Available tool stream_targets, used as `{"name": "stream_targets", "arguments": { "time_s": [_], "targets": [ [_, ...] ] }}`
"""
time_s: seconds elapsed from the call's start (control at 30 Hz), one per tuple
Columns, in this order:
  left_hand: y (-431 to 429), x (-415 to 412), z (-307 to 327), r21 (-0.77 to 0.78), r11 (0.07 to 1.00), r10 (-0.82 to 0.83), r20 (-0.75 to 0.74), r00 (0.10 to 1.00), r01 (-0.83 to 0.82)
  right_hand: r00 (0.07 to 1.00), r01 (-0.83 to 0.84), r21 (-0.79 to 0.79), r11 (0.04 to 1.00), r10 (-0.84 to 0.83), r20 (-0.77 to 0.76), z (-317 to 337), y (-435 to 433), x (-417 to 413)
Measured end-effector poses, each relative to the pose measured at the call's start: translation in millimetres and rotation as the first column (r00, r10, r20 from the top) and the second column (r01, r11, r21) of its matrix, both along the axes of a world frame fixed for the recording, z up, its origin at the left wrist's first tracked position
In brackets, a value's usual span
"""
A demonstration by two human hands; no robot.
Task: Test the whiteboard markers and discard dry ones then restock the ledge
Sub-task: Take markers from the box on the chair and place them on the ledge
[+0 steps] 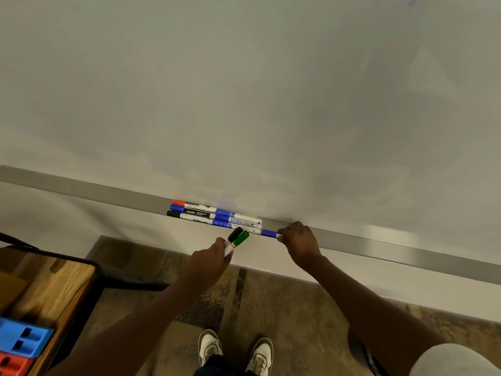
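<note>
White shoes [210, 346] stand on patterned carpet [284, 299] at the near edge. Farther in, the left hand [210, 263] has its fingers curled round a black-capped marker [234, 234] and a green-capped marker [241, 238], caps pointing toward the ledge [379, 242]. The right hand [299, 241] pinches a blue-capped marker [269, 233] lying on the ledge, just right of a cluster of markers [214, 215] below the whiteboard [244, 90].

I see wooden table [54, 283], black-edged, lower left; blue plastic block [24, 340] touching red block [13, 363] on it; patterned brown carpet [271, 299] underfoot.
</note>
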State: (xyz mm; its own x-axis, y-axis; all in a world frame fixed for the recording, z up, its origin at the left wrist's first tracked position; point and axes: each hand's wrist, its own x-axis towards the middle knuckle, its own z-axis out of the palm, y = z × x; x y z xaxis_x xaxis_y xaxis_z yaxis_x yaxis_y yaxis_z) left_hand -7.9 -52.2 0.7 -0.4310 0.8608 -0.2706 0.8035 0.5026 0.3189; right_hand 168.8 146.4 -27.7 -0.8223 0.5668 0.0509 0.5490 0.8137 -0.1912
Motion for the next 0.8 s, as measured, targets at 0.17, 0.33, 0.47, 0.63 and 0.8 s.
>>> {"name": "stream_targets", "arguments": {
  "time_s": [0.17,0.33,0.47,0.63,0.8],
  "targets": [
    [1.6,1.1,-1.8,0.018,1.0,-0.01,0.015,1.0,0.01,0.998,-0.032,0.037,0.999,0.034,-0.049,-7.3,-3.2,0.6],
    [4.4,3.3,0.0,0.028,1.0,0.009,0.032,0.999,-0.01,0.995,-0.014,0.047,0.999,0.018,-0.095,-9.3,-5.7,-4.7],
    [6.8,5.9,2.4,0.04,0.999,0.017,0.04,0.999,-0.018,0.978,0.02,-0.043,0.999,-0.028,-0.209,3.7,-19.2,-18.0],
    [13.0,12.0,9.9,0.077,0.996,0.041,0.054,0.998,-0.045,0.909,0.061,-0.47,0.88,-0.244,-0.339,34.9,-77.5,-36.3],
    [16.3,18.5,18.3,0.197,0.979,0.033,0.077,0.996,-0.047,0.865,0.126,-0.754,0.644,-0.444,-0.235,44.6,-109.4,-51.7]
  ]
}}
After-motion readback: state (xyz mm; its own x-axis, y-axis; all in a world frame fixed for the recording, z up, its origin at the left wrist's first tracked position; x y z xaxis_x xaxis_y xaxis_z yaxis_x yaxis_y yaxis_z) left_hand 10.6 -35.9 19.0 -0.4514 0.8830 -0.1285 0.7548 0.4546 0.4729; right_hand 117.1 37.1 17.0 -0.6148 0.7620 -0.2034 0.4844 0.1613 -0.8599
